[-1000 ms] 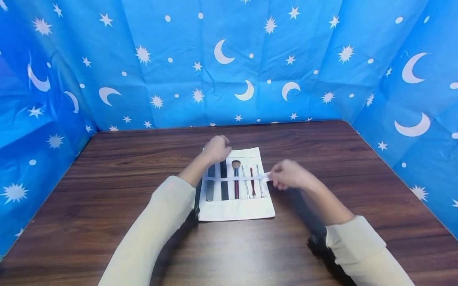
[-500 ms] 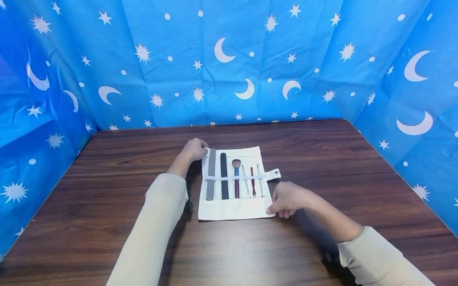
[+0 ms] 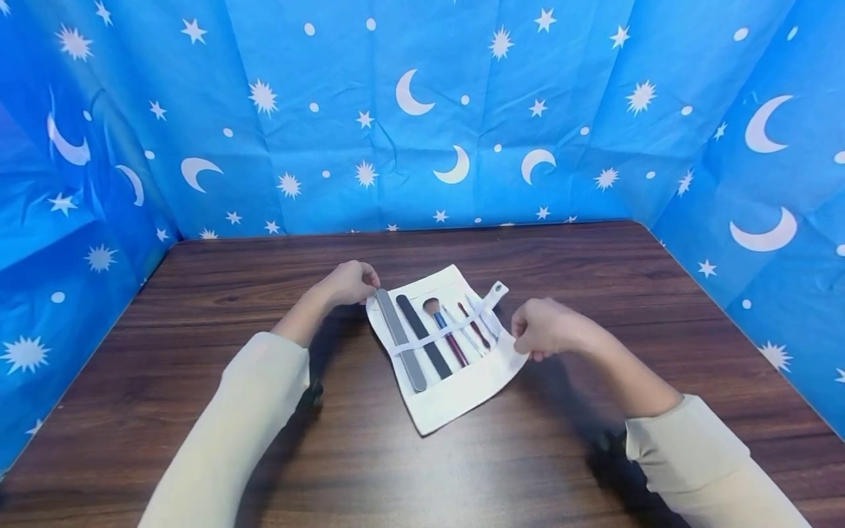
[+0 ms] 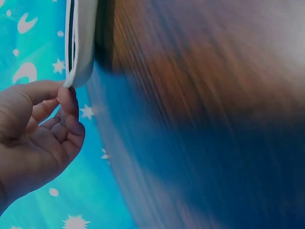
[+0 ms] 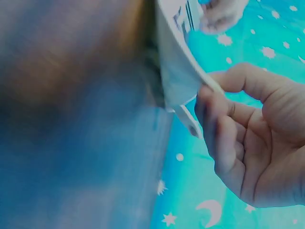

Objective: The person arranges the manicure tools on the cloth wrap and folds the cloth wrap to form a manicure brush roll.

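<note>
Dark wood-grain bench [image 3: 462,484] fills the lower frame, and near the centre a white cloth pouch [image 3: 455,400] slants, the right hand [image 3: 548,326] pinching its right corner and the left hand [image 3: 350,282], farther off, its upper-left one. The pouch looks light, soft and floppy, likely stiffened only by the files [image 3: 411,367] and brush [image 3: 441,320] under its strap [image 3: 422,343], so opposite corners seem sound holds; beyond hangs a blue star-printed curtain [image 3: 422,202].
</note>
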Available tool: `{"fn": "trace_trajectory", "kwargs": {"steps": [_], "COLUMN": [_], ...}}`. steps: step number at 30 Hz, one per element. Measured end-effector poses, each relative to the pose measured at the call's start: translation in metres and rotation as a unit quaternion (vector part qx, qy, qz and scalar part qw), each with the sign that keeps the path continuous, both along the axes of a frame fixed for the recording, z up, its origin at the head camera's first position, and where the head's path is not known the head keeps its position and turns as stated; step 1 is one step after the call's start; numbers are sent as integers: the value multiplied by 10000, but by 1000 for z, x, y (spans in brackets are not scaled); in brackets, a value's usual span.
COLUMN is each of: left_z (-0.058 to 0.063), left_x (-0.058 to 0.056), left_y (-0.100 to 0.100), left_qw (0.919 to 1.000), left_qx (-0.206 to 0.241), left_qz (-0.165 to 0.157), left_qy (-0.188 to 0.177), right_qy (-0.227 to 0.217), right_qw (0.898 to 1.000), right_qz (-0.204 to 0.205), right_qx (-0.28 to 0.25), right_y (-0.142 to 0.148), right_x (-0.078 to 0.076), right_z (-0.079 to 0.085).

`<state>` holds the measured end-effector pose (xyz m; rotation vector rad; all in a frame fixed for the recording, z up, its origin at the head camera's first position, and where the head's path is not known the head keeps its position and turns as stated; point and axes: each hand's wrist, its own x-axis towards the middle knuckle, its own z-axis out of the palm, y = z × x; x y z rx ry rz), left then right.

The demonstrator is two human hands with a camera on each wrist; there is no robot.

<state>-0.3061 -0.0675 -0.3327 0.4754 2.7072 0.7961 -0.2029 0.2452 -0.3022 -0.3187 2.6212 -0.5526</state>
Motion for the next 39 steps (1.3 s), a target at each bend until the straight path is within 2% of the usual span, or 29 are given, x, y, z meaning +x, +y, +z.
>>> {"fn": "trace_trajectory", "kwargs": {"steps": [5,8,15,18,21,25,28,31,34,36,39], "left_z": [10,10,-4,-11,-15,-14,-14,-11,-8,-7,-6], "left_x": [27,46,98,119,133,141,144,144,143,140,138], "left_y": [-5,-6,-1,5,9,13,14,15,15,14,12], "left_qw": [9996,9991,9973,9967,9958,9921,9888,9856,9828,9805,9766], "left_qx": [64,140,297,349,177,-285,-663,-954,-1159,-1278,-1452], "left_qz": [-258,-358,-667,-728,-864,-1102,-1209,-1216,-1083,-994,-979], "left_qy": [-111,-205,-113,8,260,521,578,692,947,1116,1249], "right_qy": [364,500,969,1081,1034,825,795,997,1259,1295,1052], "right_qw": [9988,9967,9860,9827,9820,9839,9867,9890,9911,9914,9898], "right_qz": [-329,-622,-1334,-1437,-1484,-1503,-1349,-1048,-421,178,963], "right_qx": [39,-114,-257,-441,-544,-505,-439,-299,-127,-16,63], "right_y": [6,8,6,4,3,3,5,7,9,9,8], "right_x": [-25,-41,-69,-77,-84,-87,-85,-78,-63,-50,-26], "right_z": [9,8,-5,-12,-20,-27,-28,-26,-22,-18,-16]}}
